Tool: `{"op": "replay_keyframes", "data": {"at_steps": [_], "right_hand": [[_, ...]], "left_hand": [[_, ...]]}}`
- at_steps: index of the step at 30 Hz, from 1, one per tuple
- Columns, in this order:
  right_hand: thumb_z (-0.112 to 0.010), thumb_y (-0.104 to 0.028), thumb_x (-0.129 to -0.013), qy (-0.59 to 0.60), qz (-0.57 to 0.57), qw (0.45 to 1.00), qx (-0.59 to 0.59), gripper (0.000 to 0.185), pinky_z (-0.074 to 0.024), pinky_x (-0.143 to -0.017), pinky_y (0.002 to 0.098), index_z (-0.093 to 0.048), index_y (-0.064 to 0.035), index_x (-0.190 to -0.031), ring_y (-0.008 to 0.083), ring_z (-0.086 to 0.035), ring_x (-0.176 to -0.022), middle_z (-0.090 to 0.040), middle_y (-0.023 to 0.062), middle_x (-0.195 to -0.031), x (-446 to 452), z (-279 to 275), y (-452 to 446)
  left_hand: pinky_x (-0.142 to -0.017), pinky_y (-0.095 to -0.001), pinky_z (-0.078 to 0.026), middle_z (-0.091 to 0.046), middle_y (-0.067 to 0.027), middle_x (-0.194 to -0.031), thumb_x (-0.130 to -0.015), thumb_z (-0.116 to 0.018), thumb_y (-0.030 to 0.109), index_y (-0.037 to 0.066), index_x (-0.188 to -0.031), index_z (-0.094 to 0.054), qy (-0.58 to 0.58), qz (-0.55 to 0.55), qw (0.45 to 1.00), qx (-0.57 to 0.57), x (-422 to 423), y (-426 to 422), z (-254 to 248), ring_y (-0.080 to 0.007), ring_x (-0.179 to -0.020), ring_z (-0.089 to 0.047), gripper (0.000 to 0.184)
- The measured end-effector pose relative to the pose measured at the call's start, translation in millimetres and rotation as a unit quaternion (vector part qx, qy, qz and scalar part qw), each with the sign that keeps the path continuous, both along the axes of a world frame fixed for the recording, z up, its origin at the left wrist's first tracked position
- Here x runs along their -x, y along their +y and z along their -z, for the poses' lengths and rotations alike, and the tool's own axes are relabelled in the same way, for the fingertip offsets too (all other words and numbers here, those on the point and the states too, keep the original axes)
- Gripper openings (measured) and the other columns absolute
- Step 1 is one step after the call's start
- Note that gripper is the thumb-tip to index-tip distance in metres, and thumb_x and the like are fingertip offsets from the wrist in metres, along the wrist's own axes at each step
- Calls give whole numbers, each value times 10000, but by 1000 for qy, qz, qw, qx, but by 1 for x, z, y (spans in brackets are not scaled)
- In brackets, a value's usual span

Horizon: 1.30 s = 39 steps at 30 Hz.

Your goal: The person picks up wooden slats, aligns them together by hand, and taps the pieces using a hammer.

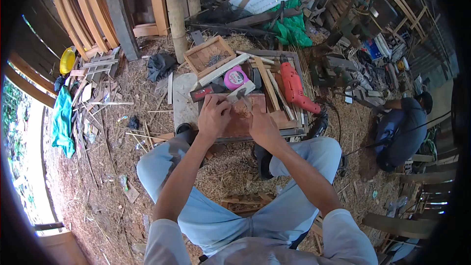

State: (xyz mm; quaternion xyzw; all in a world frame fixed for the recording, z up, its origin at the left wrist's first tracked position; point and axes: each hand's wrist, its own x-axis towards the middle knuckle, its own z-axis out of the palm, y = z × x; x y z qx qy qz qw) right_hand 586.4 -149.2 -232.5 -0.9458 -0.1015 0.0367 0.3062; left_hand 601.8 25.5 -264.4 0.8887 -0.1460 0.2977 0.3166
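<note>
My left hand (pixel 214 117) is closed at the near end of a short pale wooden strip (pixel 248 87), its fingertips pressed together; whether a small nail is also between them cannot be made out. In my right hand (pixel 264 126) is a hammer (pixel 247 101), its head right by the strip. Both hands are over a reddish-brown board (pixel 234 126) on a low work surface. Just beyond them lies a pink tape measure (pixel 236 77). A dark red block-like item (pixel 200 92) rests left of the strip.
A red power drill (pixel 295 87) lies to the right, its cord trailing away. Behind the tape measure sits a wooden tray (pixel 197 51) of nails. Loose wood strips (pixel 267 84) lie between. A person (pixel 403 130) crouches at the far right. Wood scraps and shavings cover the ground.
</note>
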Motion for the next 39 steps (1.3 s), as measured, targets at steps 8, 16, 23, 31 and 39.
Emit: {"op": "replay_keyframes", "data": {"at_steps": [8,16,23,31,39], "right_hand": [[-553,-218,-882,39,-104,992,64,246,-477,-698,532,-581,-91,-1090,420,-622,-823,-651,210,-883,-61,-58,-13],[-564,-220,-871,-50,-191,959,202,221,-518,-716,483,-679,-140,-1041,369,-651,-807,-662,190,-859,-72,-93,10],[-547,-144,-848,-65,-212,946,236,220,-518,-673,495,-678,-106,-1021,379,-654,-780,-650,208,-795,-66,-102,14],[-529,-112,-841,-109,-184,957,198,238,-525,-668,486,-671,-112,-1032,379,-656,-753,-653,201,-781,-66,-100,17],[-535,-166,-864,-68,-190,959,199,352,-508,-644,488,-611,-198,-1206,362,-652,-744,-654,179,-786,-50,-102,12]], "left_hand": [[-845,-346,-470,-606,-59,-939,-668,-656,28,58,-796,-645,16,8,1000,-18,1,8,4,-254,-937,-541,132],[-811,-354,-478,-616,-53,-927,-668,-666,40,73,-765,-625,3,24,1000,14,0,6,4,-269,-922,-551,110],[-817,-357,-467,-608,-67,-892,-685,-640,20,65,-734,-605,1,27,1000,8,-2,5,8,-269,-892,-544,75],[-813,-348,-472,-613,-63,-908,-680,-643,16,68,-735,-606,-1,23,1000,4,1,3,5,-265,-891,-543,84],[-793,-365,-491,-622,-47,-935,-657,-665,24,82,-770,-631,28,24,999,3,2,6,1,-272,-934,-553,132]]}}
